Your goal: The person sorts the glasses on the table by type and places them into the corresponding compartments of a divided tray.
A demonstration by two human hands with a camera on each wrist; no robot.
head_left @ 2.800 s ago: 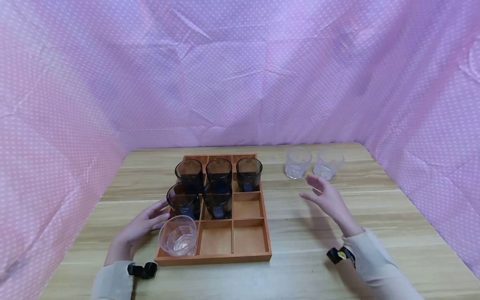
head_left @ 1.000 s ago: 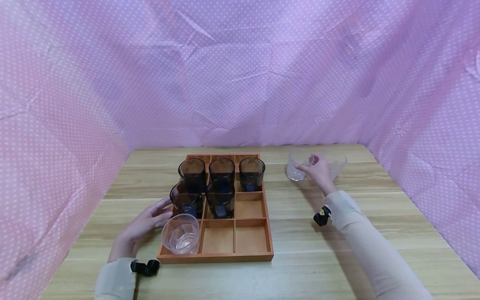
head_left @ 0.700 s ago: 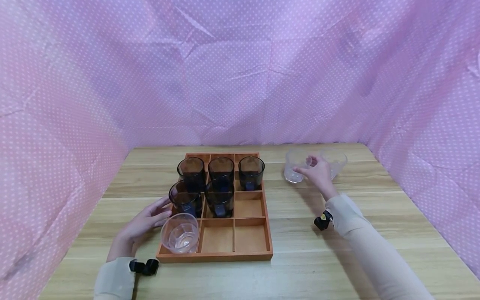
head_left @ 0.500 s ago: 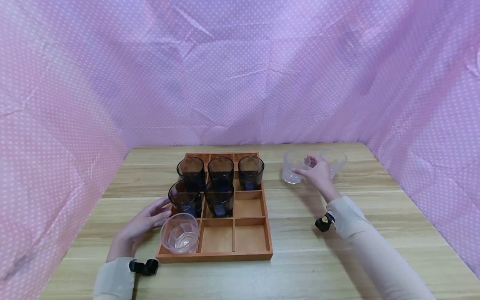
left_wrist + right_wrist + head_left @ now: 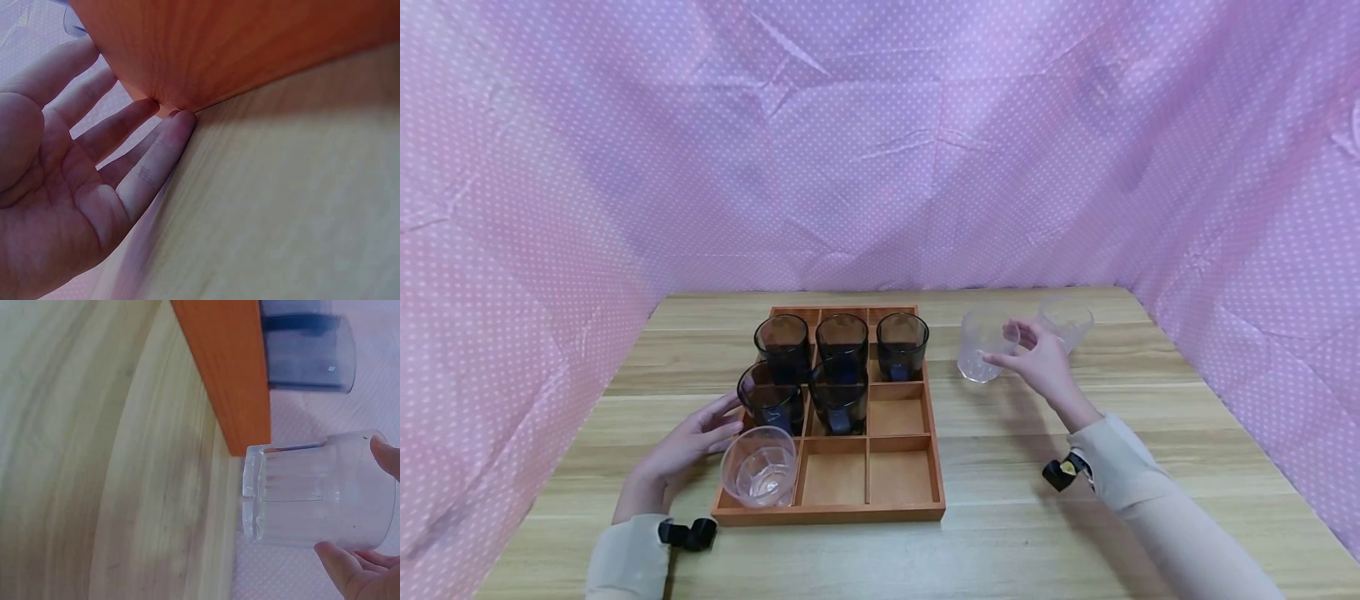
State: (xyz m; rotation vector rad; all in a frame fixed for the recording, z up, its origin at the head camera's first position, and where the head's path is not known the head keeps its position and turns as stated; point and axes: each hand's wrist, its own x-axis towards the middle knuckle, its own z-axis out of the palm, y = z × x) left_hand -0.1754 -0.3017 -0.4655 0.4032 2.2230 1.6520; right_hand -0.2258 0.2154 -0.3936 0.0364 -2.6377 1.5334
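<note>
My right hand (image 5: pixel 1041 362) grips a clear drinking glass (image 5: pixel 979 354) between thumb and fingers, to the right of the wooden divided tray (image 5: pixel 831 516). In the right wrist view that clear glass (image 5: pixel 294 494) is held near its rim, its thick base close to the tray's side (image 5: pixel 225 375). Against the tray's left side rests my left hand (image 5: pixel 681 450); in the left wrist view its extended fingertips (image 5: pixel 178 128) touch the wooden wall. Another clear glass (image 5: pixel 760 475) sits in the front left compartment. Several dark glasses, among them one at the right (image 5: pixel 902 350), fill compartments behind it.
One more clear glass (image 5: pixel 1075 321) stands at the back right, partly behind my right hand. Bare compartments (image 5: pixel 833 473) show at the tray's front middle, front right and along its right side. Pink dotted cloth (image 5: pixel 880 167) hangs around the wooden table (image 5: pixel 992 533).
My right hand has reached the nearer clear glass, taken hold of it and moved it left and toward me, away from the other one. My left hand stays at the tray.
</note>
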